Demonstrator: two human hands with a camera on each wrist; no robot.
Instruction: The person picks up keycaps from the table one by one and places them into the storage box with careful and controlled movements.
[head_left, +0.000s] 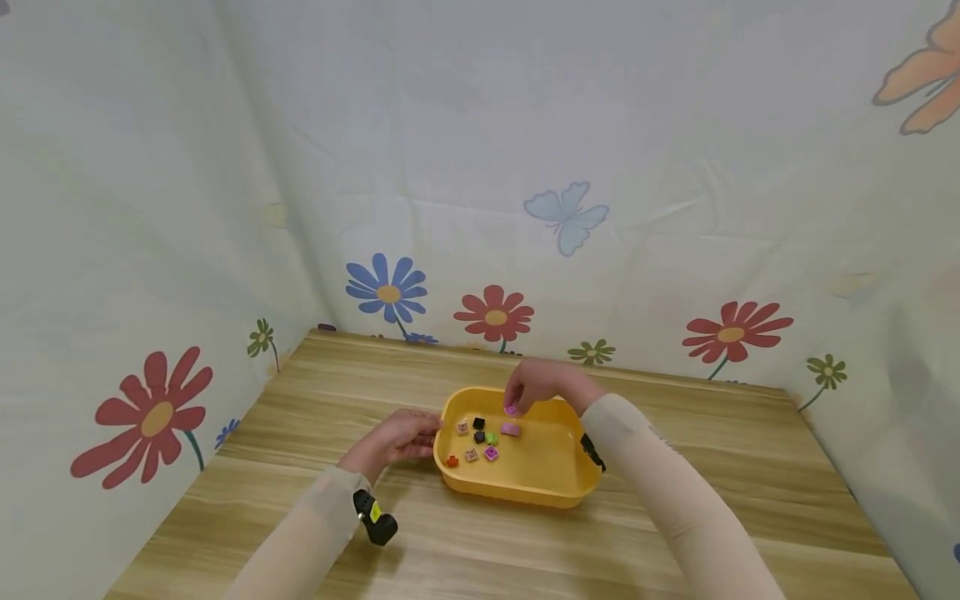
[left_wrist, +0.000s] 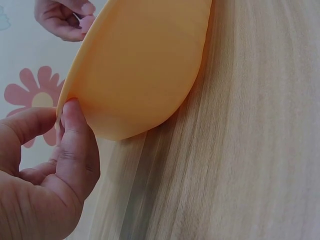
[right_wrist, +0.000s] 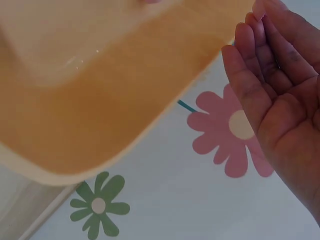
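A yellow plastic tray (head_left: 517,493) lies on the wooden table. My left hand (head_left: 405,435) pinches its left rim between thumb and fingers, as the left wrist view shows at the tray wall (left_wrist: 145,65). Above the far side of the tray, my right hand (head_left: 536,385) holds a small pink toy brick (head_left: 511,410) between thumb and fingertips. Only a sliver of that brick (right_wrist: 258,9) shows in the right wrist view. Under the right hand, a longer pink brick (head_left: 510,429) lies on the tray floor.
In the tray's left half are several small bricks: a black one (head_left: 478,423), a lime green one (head_left: 491,438), a magenta one (head_left: 491,453), a red one (head_left: 452,461) and beige-pink ones (head_left: 471,455). A flower-printed cloth (head_left: 450,208) hangs behind the table (head_left: 465,550).
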